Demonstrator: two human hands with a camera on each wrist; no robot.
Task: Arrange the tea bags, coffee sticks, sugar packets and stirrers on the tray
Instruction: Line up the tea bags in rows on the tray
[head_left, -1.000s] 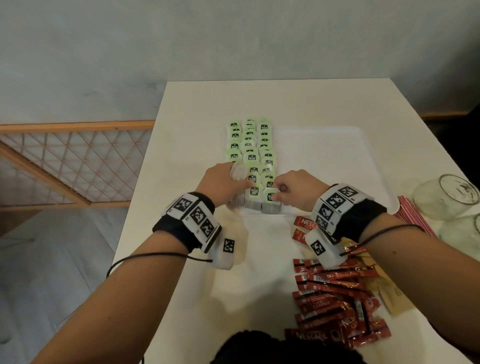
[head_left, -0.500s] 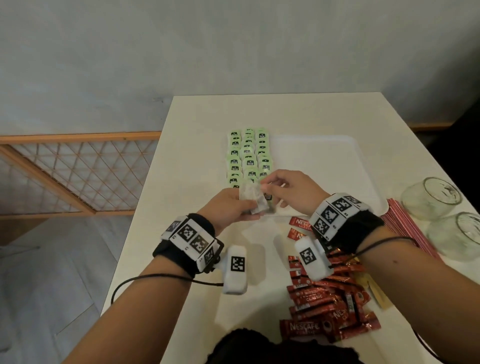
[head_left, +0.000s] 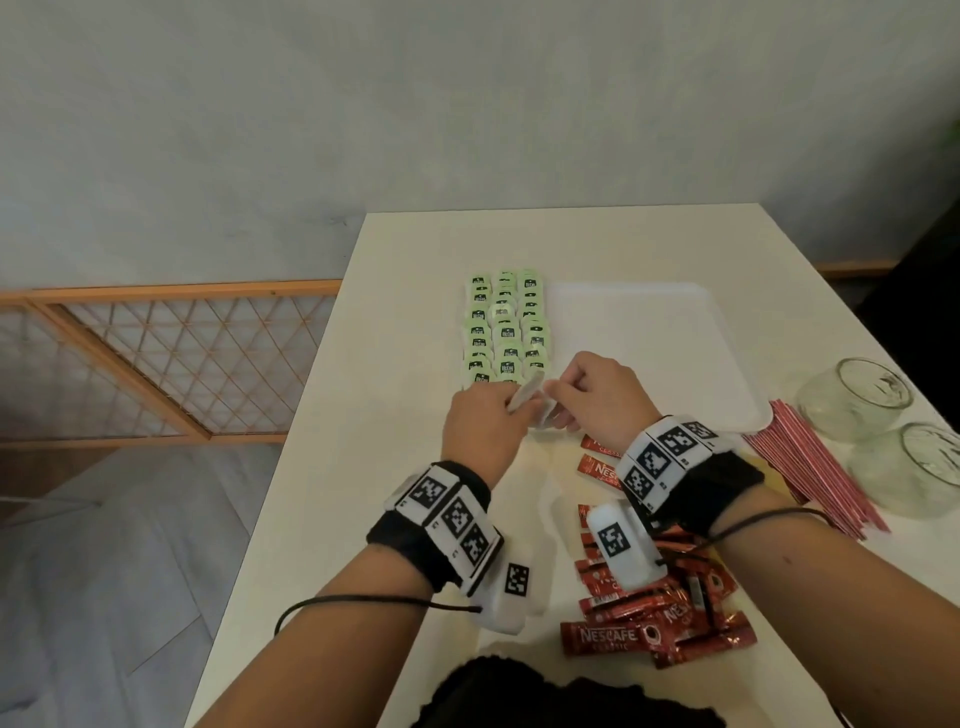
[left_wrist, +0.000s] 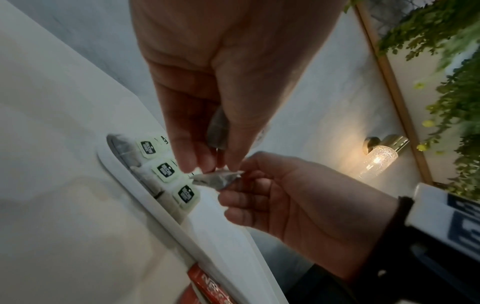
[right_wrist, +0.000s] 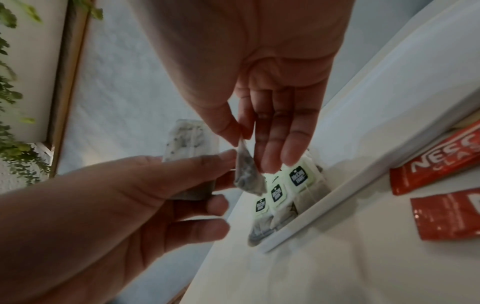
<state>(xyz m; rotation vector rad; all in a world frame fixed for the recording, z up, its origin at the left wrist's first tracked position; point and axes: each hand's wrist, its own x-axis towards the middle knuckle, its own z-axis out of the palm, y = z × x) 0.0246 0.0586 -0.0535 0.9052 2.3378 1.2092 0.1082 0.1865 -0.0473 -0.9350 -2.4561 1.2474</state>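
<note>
Left hand (head_left: 480, 423) grip grasps tea bag (right_wrist: 191, 142); right hand (head_left: 597, 397) grip pinches second tea bag (right_wrist: 246, 174), both above near edge of tray (head_left: 727, 364). Tea bag rows (head_left: 506, 327) at tray's 9 o'clock side. Coffee sticks (head_left: 654, 608) on counter (head_left: 363, 415) at 6 o'clock.

A pale, faintly mottled wall (head_left: 467, 104) is running behind a white table (head_left: 363, 467), which is standing against it. To the left, a wooden lattice panel (head_left: 171, 358) with an orange-toned frame is leaning along the wall base, above a grey plank floor (head_left: 104, 571). A wooden skirting strip (head_left: 841, 270) is showing at the right. In the left wrist view, a wall lamp (left_wrist: 379, 156) with a textured glass shade is glowing warm, beside hanging green foliage (left_wrist: 457, 102).
</note>
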